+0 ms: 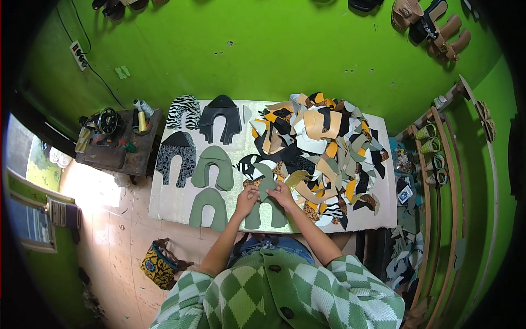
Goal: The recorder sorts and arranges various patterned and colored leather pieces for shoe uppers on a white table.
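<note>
Both hands meet near the front edge of the table, at a curved olive-green leather piece (267, 185). My left hand (248, 199) grips its left side, thumb and fingers pinched together. At its right side my right hand (282, 196) has the same piece between thumb and fingers. Just below the hands lies a green U-shaped leather cutout (278, 218), partly covered by them. To the left lie a green U-shaped stack (222, 171) and, nearer me, another green U-shaped piece (196, 211). Beyond them are zebra-print (175, 115), black (220, 104) and dark patterned (164, 153) U-shaped pieces.
A large heap of mixed leather offcuts (322, 125) covers the right of the pale table (164, 200). At left stands a sewing machine (108, 122) beside thread spools (142, 122). A patterned bag (159, 266) sits on the floor. A wooden shoe rack (446, 181) is at right.
</note>
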`<state>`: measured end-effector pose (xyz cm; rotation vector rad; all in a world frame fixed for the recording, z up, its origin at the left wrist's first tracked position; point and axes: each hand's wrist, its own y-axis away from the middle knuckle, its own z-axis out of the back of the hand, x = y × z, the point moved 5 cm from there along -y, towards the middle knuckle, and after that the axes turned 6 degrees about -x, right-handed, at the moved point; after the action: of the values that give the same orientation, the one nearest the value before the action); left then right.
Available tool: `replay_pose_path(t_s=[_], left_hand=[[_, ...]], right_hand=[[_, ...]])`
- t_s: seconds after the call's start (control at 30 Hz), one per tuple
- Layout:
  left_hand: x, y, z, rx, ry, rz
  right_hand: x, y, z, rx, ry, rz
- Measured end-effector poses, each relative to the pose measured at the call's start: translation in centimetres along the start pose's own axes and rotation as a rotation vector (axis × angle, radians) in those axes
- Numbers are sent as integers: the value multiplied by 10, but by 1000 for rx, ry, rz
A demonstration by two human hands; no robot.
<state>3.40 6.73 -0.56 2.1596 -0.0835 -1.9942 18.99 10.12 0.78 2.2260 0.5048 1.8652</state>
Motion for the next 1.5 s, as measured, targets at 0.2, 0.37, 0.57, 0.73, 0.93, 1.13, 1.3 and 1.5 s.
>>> replay_pose_path(t_s=[0.2,0.37,0.57,0.73,0.93,1.13,1.3,1.5], left_hand=[[-10,-4,10,-24,-200,55],[-2,-8,9,-67,-86,141],[6,-11,12,-80,-273,22],[6,-7,19,-173,-403,-33],[3,-2,14,-199,-478,-68],[-2,2,14,-227,-626,-115],[-2,4,14,-246,-622,-106],[-4,7,13,-255,-674,-99]], right_hand=[[3,-3,20,-9,72,121],[-6,5,25,12,477,153],[-24,4,34,-124,638,246],[-10,5,29,-125,684,239],[-8,9,30,-170,883,253],[-10,11,33,-207,876,264],[-13,8,35,-208,872,251],[-9,11,31,-212,883,203]])
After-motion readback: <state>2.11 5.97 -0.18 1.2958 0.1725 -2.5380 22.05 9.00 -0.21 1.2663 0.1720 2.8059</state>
